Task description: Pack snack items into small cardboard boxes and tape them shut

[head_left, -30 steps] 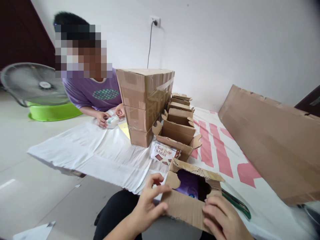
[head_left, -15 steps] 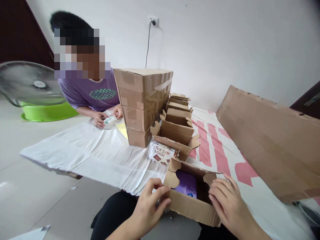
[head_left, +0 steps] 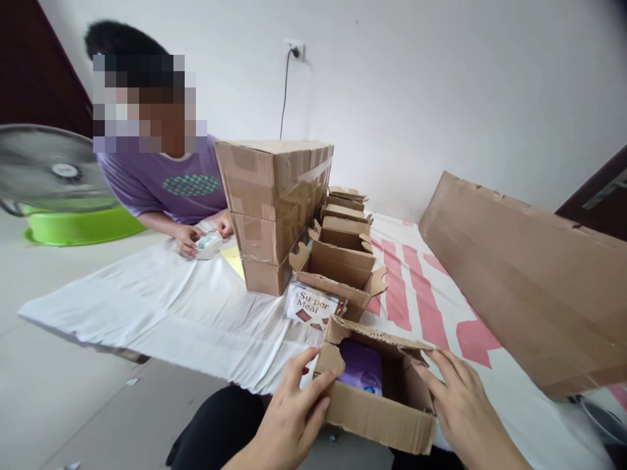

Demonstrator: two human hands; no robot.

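An open cardboard box [head_left: 379, 419] sits at the near edge of the table, in front of me. Inside, toward its left end, lies a purple plastic-wrapped pack [head_left: 360, 367]; the right part of the inside is dark. My left hand [head_left: 298, 408] grips the box's left end, fingers on the side flap and thumb by the front corner. At the other end, my right hand [head_left: 460, 395] holds the right edge, its fingers over the flap there. Just behind the box lies a white packet [head_left: 313, 305] printed "Su-per Meal".
A row of open boxes [head_left: 343, 264] runs back toward the wall, beside a taped stack of closed cartons [head_left: 262, 241]. A large cardboard sheet [head_left: 529, 281] stands at right. Across the table, another person [head_left: 171, 176] handles a small white object [head_left: 208, 246].
My right fingers have moved onto the right flap, which now leans lower and inward. My left fingers have shifted up onto the left flap. The view has turned slightly right.
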